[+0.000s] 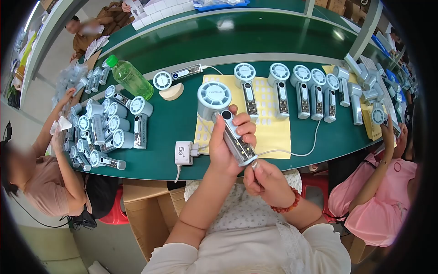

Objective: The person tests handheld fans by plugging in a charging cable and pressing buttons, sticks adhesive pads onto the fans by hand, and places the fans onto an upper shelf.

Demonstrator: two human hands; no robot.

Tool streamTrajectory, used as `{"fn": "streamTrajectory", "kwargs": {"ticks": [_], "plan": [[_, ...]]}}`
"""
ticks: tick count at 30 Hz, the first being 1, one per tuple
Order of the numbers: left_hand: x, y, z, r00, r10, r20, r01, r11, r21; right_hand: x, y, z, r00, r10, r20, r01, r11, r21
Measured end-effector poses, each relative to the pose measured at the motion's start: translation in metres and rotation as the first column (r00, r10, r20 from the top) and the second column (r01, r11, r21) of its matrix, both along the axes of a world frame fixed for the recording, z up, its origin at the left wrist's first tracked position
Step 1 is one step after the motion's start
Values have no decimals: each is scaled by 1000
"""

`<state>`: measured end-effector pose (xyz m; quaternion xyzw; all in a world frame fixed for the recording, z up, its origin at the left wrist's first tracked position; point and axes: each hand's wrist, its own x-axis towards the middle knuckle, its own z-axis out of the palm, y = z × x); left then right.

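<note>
My left hand is wrapped round the handle of a pale blue handheld fan, its round head up and its clear lower body tilted down to the right. The thumb lies near the dark round button. At the handle's bottom end, my right hand pinches a small silvery piece that looks like a charging plug; the fingers hide most of it. Behind my hands lies a yellow sheet with rows of small pale stickers. A white charger block marked 5G stands left of my left hand.
More fans stand in a row at the right; a pile of fans fills the left. A green-capped bottle and a cream wedge sit behind. A white cable crosses the right side. People work at both ends.
</note>
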<state>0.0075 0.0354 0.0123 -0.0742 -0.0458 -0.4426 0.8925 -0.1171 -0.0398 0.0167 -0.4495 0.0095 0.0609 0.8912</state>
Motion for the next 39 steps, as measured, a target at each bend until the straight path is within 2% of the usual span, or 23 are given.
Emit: {"fn": "streamTrajectory", "kwargs": {"ticks": [3, 5, 6, 9, 12, 15, 18, 21, 22, 25, 29, 30, 33, 34, 37, 38, 39], "plan": [[-1, 0, -1, 995, 54, 85, -55, 998, 10, -2, 5, 8, 997, -78, -7, 77, 992, -105], [-2, 0, 3, 993, 82, 80, -83, 996, 17, -3, 10, 9, 993, -121, 8, 121, 986, -115], [-2, 0, 7, 998, 69, 5, -69, 998, 14, -3, 11, 9, 989, -144, 17, 145, 982, -120], [-4, -2, 11, 996, 94, -1, -93, 994, 53, -2, 12, 4, 988, -157, 10, 158, 986, -56], [-5, -3, 11, 986, 141, 86, -149, 984, 99, -2, 12, 4, 971, -228, 67, 234, 966, -107], [-5, -4, 8, 985, 134, 105, -144, 985, 93, -2, 12, 7, 976, -219, 20, 220, 968, -122], [1, 3, 10, 947, 97, 305, -170, 960, 223, -5, 14, 12, 977, -205, -56, 199, 976, -91], [7, 9, 11, 867, 6, 499, -119, 974, 194, -6, 18, 5, 980, -194, -52, 190, 979, -68], [8, 12, 13, 873, -44, 487, -83, 968, 236, -7, 21, 5, 983, -170, -64, 164, 983, -87], [11, 16, 10, 868, -157, 472, 123, 987, 103, -10, 27, 7, 993, -94, -69, 84, 987, -136], [13, 21, 7, 836, -193, 514, 174, 981, 85, -7, 22, 8, 1000, -13, -25, 8, 983, -186], [12, 20, 8, 852, -156, 500, 169, 985, 20, -6, 19, 9, 1000, 0, -20, -4, 980, -200], [13, 19, 2, 861, -156, 485, 184, 983, -12, -7, 9, 6, 993, 105, -54, -115, 961, -249], [13, 18, -2, 851, -145, 505, 179, 984, -18, -7, 7, 6, 995, 90, -45, -98, 958, -270], [6, 19, 6, 854, -60, 516, 7, 995, 104, -8, 5, 7, 999, 34, -12, -36, 932, -361], [7, 15, 2, 800, -1, 600, -121, 979, 163, -6, 2, 13, 1000, 6, 9, -2, 911, -412], [5, 16, 11, 777, 27, 629, -282, 908, 309, -2, -1, 18, 999, -21, 33, 34, 886, -463]]}}
